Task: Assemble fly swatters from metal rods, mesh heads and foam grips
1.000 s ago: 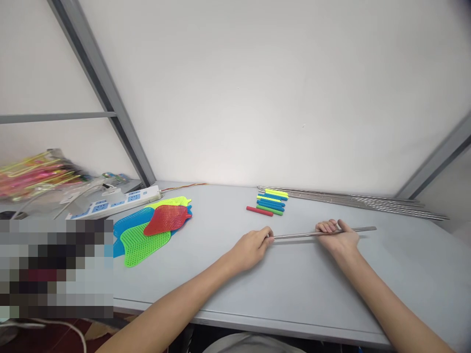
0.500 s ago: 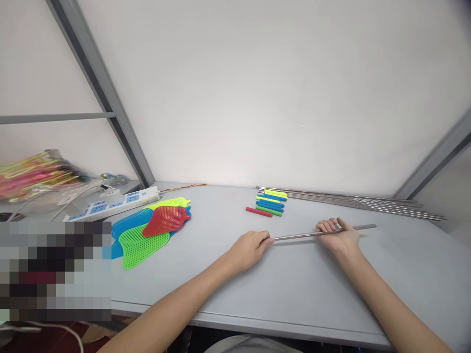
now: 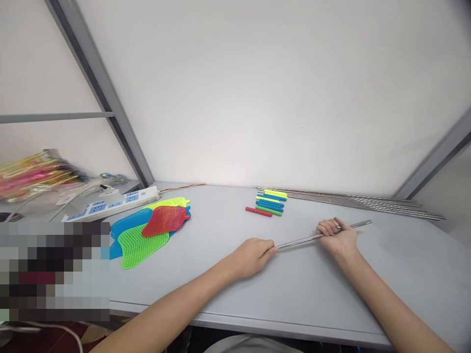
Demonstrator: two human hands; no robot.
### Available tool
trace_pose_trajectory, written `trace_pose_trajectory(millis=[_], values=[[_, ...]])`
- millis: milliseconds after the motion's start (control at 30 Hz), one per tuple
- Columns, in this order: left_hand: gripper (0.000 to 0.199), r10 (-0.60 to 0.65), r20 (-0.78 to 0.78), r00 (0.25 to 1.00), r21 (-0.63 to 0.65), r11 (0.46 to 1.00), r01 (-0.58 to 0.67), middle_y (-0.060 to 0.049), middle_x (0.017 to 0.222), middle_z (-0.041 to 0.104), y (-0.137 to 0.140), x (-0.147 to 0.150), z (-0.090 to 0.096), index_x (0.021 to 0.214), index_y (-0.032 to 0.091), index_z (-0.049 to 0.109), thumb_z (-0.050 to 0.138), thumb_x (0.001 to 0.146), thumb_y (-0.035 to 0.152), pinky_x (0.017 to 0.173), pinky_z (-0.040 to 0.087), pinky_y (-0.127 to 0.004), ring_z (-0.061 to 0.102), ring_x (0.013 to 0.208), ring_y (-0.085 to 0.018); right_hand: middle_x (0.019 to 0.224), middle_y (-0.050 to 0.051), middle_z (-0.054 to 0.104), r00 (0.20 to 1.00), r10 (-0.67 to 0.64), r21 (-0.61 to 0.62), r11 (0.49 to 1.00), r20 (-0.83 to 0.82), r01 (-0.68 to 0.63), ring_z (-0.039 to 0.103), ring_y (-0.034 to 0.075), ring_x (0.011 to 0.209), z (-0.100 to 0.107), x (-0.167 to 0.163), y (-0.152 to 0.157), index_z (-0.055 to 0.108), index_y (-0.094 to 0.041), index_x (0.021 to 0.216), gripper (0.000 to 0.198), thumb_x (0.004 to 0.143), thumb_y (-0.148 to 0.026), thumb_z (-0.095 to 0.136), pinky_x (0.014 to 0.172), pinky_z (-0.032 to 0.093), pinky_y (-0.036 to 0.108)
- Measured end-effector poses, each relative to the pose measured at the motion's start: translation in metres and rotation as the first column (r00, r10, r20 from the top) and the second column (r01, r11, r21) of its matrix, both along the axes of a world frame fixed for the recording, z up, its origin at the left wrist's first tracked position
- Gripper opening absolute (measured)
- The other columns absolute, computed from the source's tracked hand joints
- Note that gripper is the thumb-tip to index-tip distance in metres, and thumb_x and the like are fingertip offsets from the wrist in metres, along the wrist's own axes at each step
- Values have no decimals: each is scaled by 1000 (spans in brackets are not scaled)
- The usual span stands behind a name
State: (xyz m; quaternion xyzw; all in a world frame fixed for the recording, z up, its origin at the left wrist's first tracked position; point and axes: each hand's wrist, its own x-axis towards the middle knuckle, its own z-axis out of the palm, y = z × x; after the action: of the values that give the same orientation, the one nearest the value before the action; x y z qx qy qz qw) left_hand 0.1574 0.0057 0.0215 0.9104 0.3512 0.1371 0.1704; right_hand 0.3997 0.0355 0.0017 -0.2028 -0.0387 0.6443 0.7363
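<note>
A thin metal rod (image 3: 300,241) spans between my two hands, held above the grey table. My left hand (image 3: 255,256) pinches its left end, so that tip is hidden by the fingers. Farther along, my right hand (image 3: 336,238) is palm up with its fingers curled round the rod, and the right end sticks out beyond it. Behind the hands lie a red plastic tube (image 3: 258,212) and a stack of blue, green and yellow tubes (image 3: 270,202). Perforated fly swatter heads in red (image 3: 165,220), green (image 3: 143,245), blue (image 3: 130,220) and yellow lie overlapped on the left.
Several long metal rods (image 3: 368,204) lie along the back right edge, by the wall. A white power strip (image 3: 121,203) with cables is at the back left, near plastic-wrapped colourful items (image 3: 40,174). Grey metal posts (image 3: 110,98) frame the table (image 3: 294,304).
My left hand has moved slightly right and toward me, so the rod slants more. My right hand's fingers have closed further round the rod.
</note>
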Motion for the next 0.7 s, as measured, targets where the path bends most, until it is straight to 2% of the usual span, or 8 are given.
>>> trace_pose_trajectory(millis=[133, 333, 700], values=[[32, -18, -34, 999, 51, 999, 19, 0, 57, 43, -2, 1, -3, 66, 18, 38, 17, 84, 33, 56, 31, -23, 42, 57, -12, 40, -7, 14, 1000, -3, -13, 1000, 2, 3, 17, 7, 32, 0, -1, 0, 11, -19, 53, 26, 68, -13, 31, 29, 20, 20], [34, -1, -53, 999, 52, 999, 4, 0, 61, 46, -4, 1, -3, 68, 18, 39, 15, 85, 34, 58, 32, -23, 43, 59, -12, 40, -7, 10, 1000, 3, -8, 1000, 30, -3, 14, 6, 31, -1, -5, 0, 8, -18, 53, 29, 69, -12, 30, 29, 19, 20], [35, 21, -78, 997, 100, 995, -13, -1, 61, 47, -1, 1, -10, 68, 18, 38, 12, 85, 33, 57, 33, -24, 45, 59, -13, 40, -7, 8, 999, -24, -49, 999, -48, 22, 10, 7, 32, -6, -10, -2, 5, -18, 55, 29, 70, -10, 28, 28, 16, 20]])
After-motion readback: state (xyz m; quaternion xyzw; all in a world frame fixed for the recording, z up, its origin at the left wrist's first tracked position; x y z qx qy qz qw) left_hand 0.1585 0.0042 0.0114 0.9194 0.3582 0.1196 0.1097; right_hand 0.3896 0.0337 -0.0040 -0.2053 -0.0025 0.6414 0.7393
